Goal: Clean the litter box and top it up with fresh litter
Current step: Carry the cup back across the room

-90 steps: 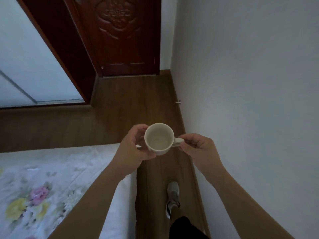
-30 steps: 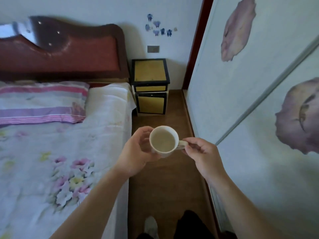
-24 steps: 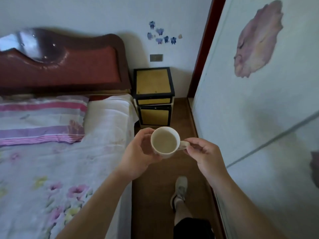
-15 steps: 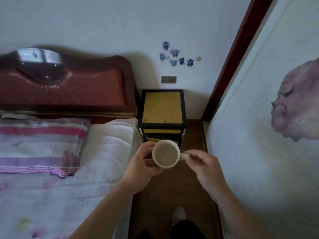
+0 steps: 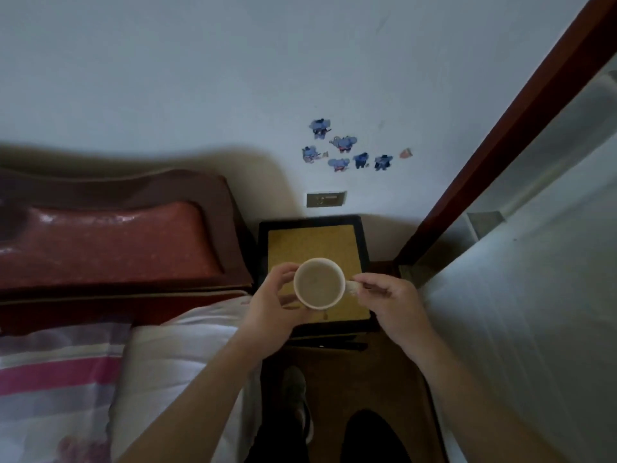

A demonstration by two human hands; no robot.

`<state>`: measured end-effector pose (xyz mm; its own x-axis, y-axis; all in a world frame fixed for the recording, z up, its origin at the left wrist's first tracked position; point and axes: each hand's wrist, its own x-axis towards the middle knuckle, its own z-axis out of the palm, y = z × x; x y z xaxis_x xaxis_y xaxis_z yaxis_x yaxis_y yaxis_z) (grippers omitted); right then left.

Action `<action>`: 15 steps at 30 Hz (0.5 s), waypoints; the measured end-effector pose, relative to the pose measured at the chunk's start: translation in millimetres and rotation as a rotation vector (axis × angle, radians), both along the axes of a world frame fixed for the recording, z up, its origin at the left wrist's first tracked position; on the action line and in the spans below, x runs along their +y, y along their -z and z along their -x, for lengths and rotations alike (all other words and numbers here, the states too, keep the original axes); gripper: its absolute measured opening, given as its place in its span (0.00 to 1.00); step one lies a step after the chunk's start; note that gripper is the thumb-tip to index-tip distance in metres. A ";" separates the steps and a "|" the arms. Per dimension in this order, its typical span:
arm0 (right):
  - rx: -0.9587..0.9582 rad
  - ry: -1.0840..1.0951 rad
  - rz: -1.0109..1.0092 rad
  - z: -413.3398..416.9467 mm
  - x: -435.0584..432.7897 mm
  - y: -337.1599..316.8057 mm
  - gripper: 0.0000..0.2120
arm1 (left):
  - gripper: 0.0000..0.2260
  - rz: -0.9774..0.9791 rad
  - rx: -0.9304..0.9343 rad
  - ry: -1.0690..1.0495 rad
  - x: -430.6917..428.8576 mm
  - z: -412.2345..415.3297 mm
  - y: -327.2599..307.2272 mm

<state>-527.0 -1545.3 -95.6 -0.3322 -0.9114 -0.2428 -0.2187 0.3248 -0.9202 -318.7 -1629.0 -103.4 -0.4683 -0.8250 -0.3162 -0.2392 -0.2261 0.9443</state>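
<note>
I hold a white mug upright in front of me with both hands, above the top of a bedside cabinet. My left hand wraps the mug's left side and underside. My right hand pinches its handle on the right. The mug's inside looks pale beige; whether that is litter or liquid I cannot tell. No litter box is in view.
The black-framed cabinet with a yellow top stands against the white wall. A bed with a dark red headboard and a striped pillow fills the left. A wardrobe sliding door with a red-brown frame closes the right. My feet stand on the narrow wooden floor strip.
I have walked forward along the bed toward the cabinet, which is now directly under the mug. Both hands keep the same hold on the mug.
</note>
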 end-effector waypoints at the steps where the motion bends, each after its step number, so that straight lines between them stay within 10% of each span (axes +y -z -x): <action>1: -0.010 0.008 -0.031 4.8 -18.2 7.1 0.10 | 0.27 -0.013 -0.017 0.010 -19.0 5.3 5.1; 15: -0.099 0.148 -0.199 72.8 -199.7 191.7 0.10 | 0.30 -0.053 -0.240 0.063 -202.0 94.5 183.8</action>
<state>-599.8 -1745.0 -287.3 -0.4236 -0.7859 -0.4504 -0.0673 0.5232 -0.8496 -413.2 -1831.0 -287.2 -0.4243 -0.7761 -0.4665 -0.4700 -0.2515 0.8461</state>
